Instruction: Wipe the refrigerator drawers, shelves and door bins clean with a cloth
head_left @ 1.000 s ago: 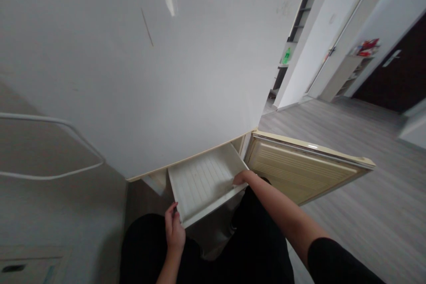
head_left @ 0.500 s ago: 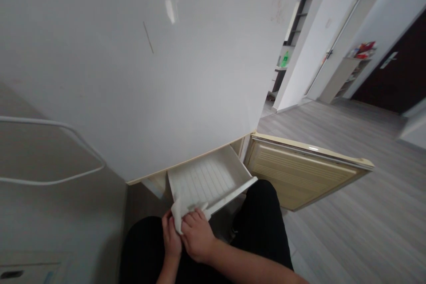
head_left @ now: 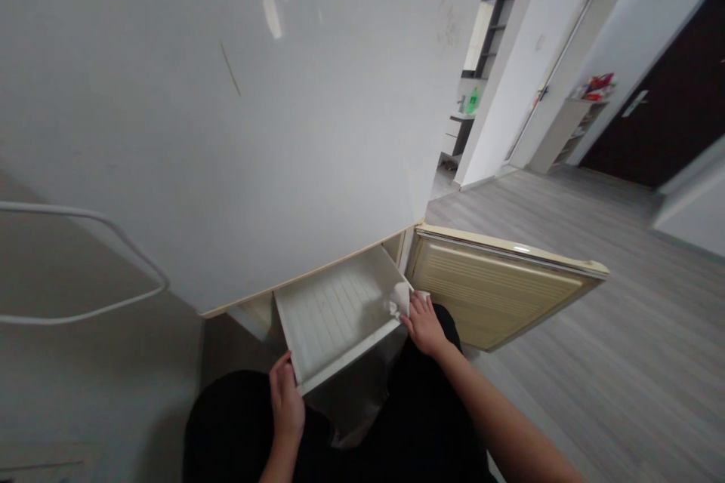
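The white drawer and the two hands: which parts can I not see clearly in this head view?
- Back of the white drawer: hidden under the closed white door above it.
- Left hand: fingertips hidden behind the drawer's front corner.
- Right hand: presses a white cloth; the palm side is out of sight.
- Green item on the far shelf: too small to identify.
- Open lower door: outer face turned away.

Drawer [head_left: 334,313] rear hidden under cabinet front; left hand [head_left: 285,401] thumb hidden behind drawer edge; shelf items [head_left: 592,85] too small to identify.
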Demonstrator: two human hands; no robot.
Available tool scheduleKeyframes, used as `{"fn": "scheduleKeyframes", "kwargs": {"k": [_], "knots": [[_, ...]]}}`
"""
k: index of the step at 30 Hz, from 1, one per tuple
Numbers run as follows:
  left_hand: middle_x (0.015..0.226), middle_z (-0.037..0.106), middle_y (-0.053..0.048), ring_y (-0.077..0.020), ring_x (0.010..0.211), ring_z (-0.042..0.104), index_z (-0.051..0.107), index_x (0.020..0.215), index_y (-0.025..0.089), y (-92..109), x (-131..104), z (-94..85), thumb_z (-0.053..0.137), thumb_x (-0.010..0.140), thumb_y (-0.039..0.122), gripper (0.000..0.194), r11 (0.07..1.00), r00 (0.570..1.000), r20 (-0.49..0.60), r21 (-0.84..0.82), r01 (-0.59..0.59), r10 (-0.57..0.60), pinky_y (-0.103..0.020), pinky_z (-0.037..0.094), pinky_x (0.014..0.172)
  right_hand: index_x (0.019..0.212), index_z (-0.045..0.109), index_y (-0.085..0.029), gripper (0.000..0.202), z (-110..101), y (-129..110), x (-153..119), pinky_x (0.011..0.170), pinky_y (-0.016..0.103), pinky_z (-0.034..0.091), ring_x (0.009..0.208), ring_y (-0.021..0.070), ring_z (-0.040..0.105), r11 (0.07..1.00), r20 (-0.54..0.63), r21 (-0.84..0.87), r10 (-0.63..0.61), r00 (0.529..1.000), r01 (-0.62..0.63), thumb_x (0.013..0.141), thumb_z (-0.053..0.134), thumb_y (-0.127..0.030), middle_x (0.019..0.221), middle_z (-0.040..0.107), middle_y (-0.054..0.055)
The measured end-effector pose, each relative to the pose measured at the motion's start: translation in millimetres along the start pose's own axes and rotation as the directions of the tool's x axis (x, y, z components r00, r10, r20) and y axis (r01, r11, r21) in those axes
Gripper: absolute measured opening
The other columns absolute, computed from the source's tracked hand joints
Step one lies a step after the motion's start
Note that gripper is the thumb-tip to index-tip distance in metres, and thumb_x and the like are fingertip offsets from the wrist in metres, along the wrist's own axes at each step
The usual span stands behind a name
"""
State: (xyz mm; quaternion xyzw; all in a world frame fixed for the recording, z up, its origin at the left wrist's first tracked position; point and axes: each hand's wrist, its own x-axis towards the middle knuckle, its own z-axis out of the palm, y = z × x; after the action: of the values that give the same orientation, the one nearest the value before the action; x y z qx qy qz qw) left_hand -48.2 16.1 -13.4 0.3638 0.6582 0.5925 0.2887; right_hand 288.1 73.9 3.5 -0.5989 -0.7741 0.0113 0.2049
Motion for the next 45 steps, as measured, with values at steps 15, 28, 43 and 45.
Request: {"fn": "scheduleKeyframes", "kwargs": {"k": [15,28,43,45], "knots": [[0.123,0.065,-0.008,-0.0333,0.128,0.055,0.061,0.112,0.021,-11.6,5.7,3.1,0.065,0.072,0.057,0.054,0.968,0.968,0.027,-0.018,0.249,-0.248,-0.052,0.040,0.114,0.144,0.050,-0.005,0.057,32.9,7.2,11.5,0.119,0.054,0.035,0.150,0.0366,0.030,0.904,-0.167,0.248,0.394,0.904,-0.349,0.105,0.034,-0.043,0.156,0.034,0.028],[0.119,0.066,-0.009,-0.0327,0.125,0.057,0.063,0.114,0.020,-11.8,9.8,3.4,0.065,0.073,0.050,0.051,0.980,0.980,0.021,0.010,0.198,-0.199,-0.053,0.040,0.114,0.143,0.050,-0.005,0.056,26.7,3.7,13.3,0.117,0.051,0.037,0.142,0.0353,0.039,0.905,-0.167,0.248,0.391,0.905,-0.345,0.104,0.034,-0.041,0.151,0.039,0.027],[0.116,0.068,-0.009,-0.0322,0.121,0.060,0.061,0.117,0.021,-6.4,12.4,1.5,0.069,0.072,0.053,0.056,0.980,0.977,0.072,0.040,0.197,-0.199,-0.055,0.041,0.113,0.140,0.049,-0.009,0.065,39.8,10.8,23.7,0.112,0.046,0.041,0.131,0.0286,0.053,0.593,-0.170,0.715,0.661,0.731,-0.371,0.091,0.036,-0.049,0.137,0.057,0.022],[0.117,0.068,-0.009,-0.0321,0.121,0.061,0.061,0.118,0.021,-1.8,10.4,0.8,0.071,0.072,0.052,0.057,0.978,0.974,0.094,0.046,0.203,-0.206,-0.055,0.041,0.113,0.141,0.049,-0.006,0.074,38.3,9.9,20.6,0.110,0.043,0.043,0.131,0.0286,0.056,0.442,-0.078,0.794,0.755,0.652,-0.417,0.089,0.032,-0.057,0.137,0.059,0.022]]}}
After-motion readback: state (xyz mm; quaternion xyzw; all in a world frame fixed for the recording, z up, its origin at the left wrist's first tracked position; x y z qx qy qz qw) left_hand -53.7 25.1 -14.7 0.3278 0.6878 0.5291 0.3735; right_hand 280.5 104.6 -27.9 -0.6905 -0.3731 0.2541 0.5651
